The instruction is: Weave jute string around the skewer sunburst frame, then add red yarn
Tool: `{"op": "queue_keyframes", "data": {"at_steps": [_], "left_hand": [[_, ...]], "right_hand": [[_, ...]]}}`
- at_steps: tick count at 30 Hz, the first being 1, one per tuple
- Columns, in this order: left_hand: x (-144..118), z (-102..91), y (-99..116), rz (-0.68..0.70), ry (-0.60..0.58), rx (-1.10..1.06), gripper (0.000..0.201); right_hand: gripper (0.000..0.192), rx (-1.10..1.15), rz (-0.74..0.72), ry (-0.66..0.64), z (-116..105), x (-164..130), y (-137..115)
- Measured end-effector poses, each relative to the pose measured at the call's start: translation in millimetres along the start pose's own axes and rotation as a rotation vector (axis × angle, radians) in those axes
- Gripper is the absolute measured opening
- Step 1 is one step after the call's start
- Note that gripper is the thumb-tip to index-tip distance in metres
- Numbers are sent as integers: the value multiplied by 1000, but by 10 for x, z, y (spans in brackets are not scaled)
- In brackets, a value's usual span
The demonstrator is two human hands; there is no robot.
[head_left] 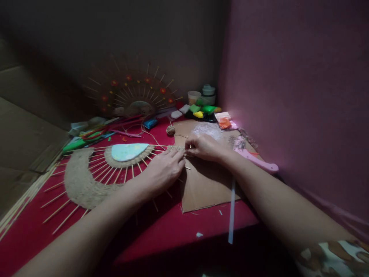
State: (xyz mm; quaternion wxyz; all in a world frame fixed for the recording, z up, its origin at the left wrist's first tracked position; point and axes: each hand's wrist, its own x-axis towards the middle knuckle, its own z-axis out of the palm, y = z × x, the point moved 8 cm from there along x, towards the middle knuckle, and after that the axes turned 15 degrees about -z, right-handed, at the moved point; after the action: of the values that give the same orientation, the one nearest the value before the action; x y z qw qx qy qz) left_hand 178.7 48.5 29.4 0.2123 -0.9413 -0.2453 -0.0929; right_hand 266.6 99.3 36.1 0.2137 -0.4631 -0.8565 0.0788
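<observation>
You are working at the right end of the jute fan (86, 181), a half-round piece of woven, rough twine threaded over thin wooden sticks that are fanning out like rays, with a pale blue half-disc (128, 151) sitting at its centre. Your left hand (164, 169) is lying palm down over the near right sticks, its fingers pressed together and pointing right, their tips touching the frayed woven end (176, 148). Your right hand (203, 147) is meeting it from the right, thumb and forefinger pinching that same end; whether they are gripping twine or a stick, the picture is too dim to tell. Both hands are touching at the fingertips, just above the left edge of one flat brown cardboard sheet (206, 184) lying on the red table (173, 227).

One small ball of twine (170, 130) is sitting just beyond your hands. One pink-handled tool (258, 161) is lying right of your right wrist, and one white strip (231, 211) is running along the near edge of the cardboard. Farther off, a second, finished fan (132, 94) with red dots is standing against the wall, beside soft clay packets (203, 110) in green, yellow, white and orange.
</observation>
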Motion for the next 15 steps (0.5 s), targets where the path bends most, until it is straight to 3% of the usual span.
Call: {"op": "queue_keyframes", "data": {"at_steps": [8,15], "left_hand": [[8,12,-20,-10,20,39,23],[-23,-15,-58,-25,29,28,21]], "right_hand": [[14,50,43,-105,-70,-47,116],[15,-33,33,-39,-135,-49,149]]}}
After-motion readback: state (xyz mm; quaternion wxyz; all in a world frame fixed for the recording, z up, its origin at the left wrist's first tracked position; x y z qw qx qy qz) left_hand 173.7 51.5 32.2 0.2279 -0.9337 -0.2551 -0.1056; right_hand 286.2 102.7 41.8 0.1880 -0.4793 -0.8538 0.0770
